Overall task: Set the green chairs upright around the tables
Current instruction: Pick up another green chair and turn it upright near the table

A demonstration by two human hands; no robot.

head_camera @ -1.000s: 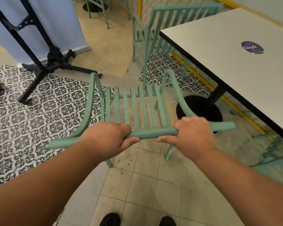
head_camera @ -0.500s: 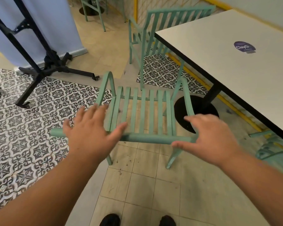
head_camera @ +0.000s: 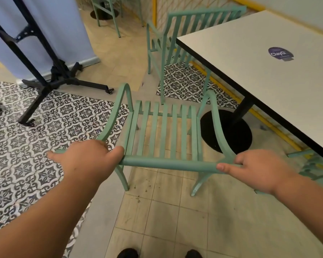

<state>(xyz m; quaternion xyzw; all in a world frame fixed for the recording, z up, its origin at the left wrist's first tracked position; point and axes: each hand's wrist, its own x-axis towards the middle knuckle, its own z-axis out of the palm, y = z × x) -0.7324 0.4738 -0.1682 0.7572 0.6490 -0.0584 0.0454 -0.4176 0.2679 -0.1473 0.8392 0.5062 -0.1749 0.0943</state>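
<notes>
- Green chair stands on its four legs on the floor, just beside the white table. A second ago both hands gripped its top rail; then they let go, and now they are back on it.
- Left hand lies over the rail, fingers loose. Right hand only pinches the rail's end.
- It looks set down; maybe one small push is left.
- Black table base sits close to its front leg.
- Another green chair stands behind.
</notes>
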